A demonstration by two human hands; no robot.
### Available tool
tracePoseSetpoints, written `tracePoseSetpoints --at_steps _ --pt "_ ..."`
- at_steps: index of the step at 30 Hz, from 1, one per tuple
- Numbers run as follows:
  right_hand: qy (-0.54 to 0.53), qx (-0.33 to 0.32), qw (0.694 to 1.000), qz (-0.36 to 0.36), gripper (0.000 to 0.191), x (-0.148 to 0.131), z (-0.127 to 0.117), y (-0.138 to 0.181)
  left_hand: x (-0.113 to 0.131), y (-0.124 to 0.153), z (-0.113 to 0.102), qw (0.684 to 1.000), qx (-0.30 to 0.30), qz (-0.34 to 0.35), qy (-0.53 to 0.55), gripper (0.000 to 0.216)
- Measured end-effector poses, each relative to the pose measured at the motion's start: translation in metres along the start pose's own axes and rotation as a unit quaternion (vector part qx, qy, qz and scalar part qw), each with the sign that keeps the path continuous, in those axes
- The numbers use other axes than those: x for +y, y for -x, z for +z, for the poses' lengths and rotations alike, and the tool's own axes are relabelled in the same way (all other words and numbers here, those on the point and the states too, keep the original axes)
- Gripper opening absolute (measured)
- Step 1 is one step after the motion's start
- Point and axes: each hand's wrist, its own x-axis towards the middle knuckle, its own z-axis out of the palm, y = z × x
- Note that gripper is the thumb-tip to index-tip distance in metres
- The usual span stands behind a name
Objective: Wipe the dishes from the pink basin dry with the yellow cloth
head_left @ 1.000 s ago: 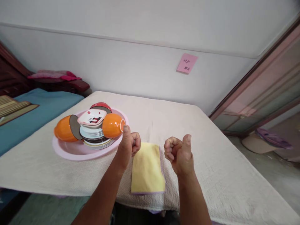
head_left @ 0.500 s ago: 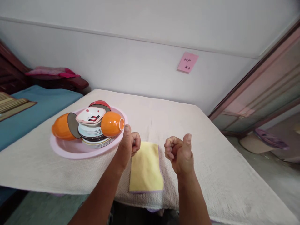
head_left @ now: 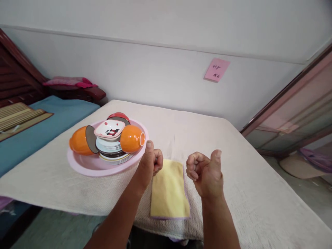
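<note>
My left hand point(head_left: 151, 162), fingers curled in and thumb pointing up, is held over the upper left corner of a folded yellow cloth point(head_left: 169, 193) with a purple edge. Thumb raised too, my right hand point(head_left: 206, 171) hovers just right of the cloth, its fingers curled with nothing visible in them. Left of my hands stands an oval pink basin point(head_left: 85, 169). It holds a stack of plates point(head_left: 110, 147), a white dish point(head_left: 110, 128) with a red and black pattern on top, two orange bowls point(head_left: 131, 138) tipped on their sides, and a red bowl point(head_left: 119, 116) behind.
Under everything lies a cream cloth-covered table point(head_left: 241, 186) set against a white wall. A pink note point(head_left: 217, 70) is stuck to the wall. To the left is a blue-covered surface point(head_left: 62, 107) with a bamboo mat point(head_left: 22, 117); a bin point(head_left: 298, 166) stands on the floor at right.
The whole scene has shifted somewhat to the right in view as the camera turned slightly left. Both hands keep the same pose, and the dishes and cloth stay in place.
</note>
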Motion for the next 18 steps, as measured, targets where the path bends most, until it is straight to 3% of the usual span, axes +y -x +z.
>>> tracePoseSetpoints --at_steps 18 --pt "0.009 -0.028 0.999 0.030 0.072 0.014 0.008 -0.003 0.003 0.003 -0.003 1.000 0.001 0.011 0.004 0.066"
